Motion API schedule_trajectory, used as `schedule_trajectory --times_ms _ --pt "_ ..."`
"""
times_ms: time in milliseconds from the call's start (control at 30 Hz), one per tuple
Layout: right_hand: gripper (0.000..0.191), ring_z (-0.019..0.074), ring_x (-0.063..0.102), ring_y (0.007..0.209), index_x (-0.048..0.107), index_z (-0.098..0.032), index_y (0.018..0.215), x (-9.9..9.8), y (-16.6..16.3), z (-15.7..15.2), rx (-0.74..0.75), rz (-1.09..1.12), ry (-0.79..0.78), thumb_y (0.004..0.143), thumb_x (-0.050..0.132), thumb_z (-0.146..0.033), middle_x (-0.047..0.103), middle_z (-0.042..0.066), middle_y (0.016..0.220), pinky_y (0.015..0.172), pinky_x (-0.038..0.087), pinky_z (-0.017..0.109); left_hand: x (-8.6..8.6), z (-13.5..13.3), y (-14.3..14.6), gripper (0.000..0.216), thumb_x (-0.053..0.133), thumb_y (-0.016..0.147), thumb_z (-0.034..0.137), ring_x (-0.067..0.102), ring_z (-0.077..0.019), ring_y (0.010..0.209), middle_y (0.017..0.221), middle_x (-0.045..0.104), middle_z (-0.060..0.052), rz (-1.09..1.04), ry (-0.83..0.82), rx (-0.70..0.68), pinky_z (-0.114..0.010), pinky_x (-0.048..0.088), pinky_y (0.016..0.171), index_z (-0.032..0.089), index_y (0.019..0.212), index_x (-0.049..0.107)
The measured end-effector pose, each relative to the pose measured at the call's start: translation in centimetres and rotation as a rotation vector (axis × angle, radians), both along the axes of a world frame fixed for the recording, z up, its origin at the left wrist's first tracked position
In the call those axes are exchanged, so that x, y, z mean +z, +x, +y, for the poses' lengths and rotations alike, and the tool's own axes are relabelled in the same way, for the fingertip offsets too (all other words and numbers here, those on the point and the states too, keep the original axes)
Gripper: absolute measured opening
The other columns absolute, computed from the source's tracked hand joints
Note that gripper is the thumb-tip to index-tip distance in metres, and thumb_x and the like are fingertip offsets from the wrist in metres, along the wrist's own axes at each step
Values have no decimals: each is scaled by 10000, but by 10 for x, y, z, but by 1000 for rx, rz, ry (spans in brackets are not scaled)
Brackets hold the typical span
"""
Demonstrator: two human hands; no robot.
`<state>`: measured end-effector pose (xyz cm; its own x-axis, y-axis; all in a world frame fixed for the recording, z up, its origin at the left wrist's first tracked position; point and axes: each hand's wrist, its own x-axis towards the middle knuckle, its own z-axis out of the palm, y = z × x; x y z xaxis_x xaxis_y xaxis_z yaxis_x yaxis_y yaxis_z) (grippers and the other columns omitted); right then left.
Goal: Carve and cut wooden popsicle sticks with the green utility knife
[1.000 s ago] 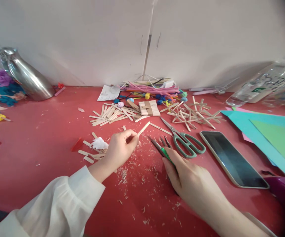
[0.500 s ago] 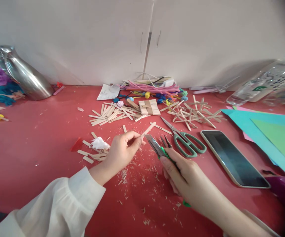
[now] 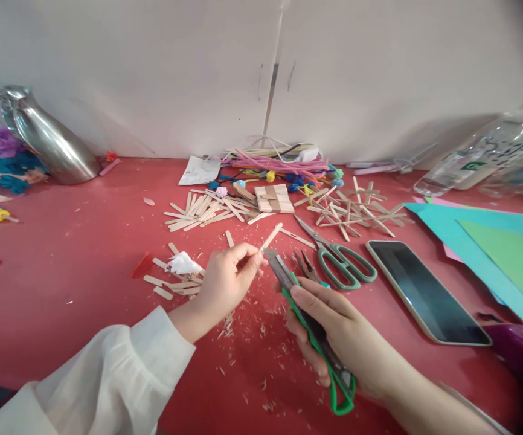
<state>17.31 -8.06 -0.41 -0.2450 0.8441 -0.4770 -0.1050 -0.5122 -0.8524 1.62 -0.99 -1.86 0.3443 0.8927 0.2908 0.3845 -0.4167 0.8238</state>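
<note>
My left hand (image 3: 225, 281) pinches a wooden craft stick (image 3: 270, 237) that points up and to the right over the red table (image 3: 84, 272). My right hand (image 3: 338, 332) grips a green-handled utility knife (image 3: 311, 329), its metal blade end close beside the lower part of the stick. Wood shavings (image 3: 252, 326) lie scattered on the table beneath both hands. Green-handled scissors (image 3: 338, 257) and small snips (image 3: 307, 266) lie just beyond the knife.
Loose craft sticks (image 3: 202, 211), a glued stick panel (image 3: 274, 198) and crossed stick shapes (image 3: 356, 211) lie further back, before pipe cleaners (image 3: 279, 163). A phone (image 3: 427, 290) and coloured paper (image 3: 492, 241) lie right. A metal jug (image 3: 48, 142) stands far left, a clear bottle (image 3: 483, 157) far right.
My right hand has lifted the knife off the table and brought its blade up against the stick. My left hand has shifted slightly right with the stick.
</note>
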Motion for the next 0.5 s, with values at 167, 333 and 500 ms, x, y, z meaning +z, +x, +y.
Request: schedule_trajectory --times_ms 167,333,500 --pt "356 36 374 215 424 -185 582 6 4 4 -8 231 -96 825 443 -444 448 -85 393 224 294 125 1 1 1 188 467 848 258 597 -93 595 663 643 -11 -116 -140 -21 -201 469 578 158 723 565" --pt "320 44 404 247 430 -200 653 7 6 1 16 57 24 831 422 -466 511 -76 495 247 318 152 1 1 3 219 481 846 318 615 -97 592 690 649 -31 -245 -305 -77 -206 499 585 148 734 564" --pt "323 58 444 333 386 -223 663 0 3 -6 18 -448 360 867 351 -470 464 -82 518 347 372 185 1 0 3 216 495 834 328 626 -107 603 720 661 -36 -265 -296 -37 -217 520 578 155 723 562"
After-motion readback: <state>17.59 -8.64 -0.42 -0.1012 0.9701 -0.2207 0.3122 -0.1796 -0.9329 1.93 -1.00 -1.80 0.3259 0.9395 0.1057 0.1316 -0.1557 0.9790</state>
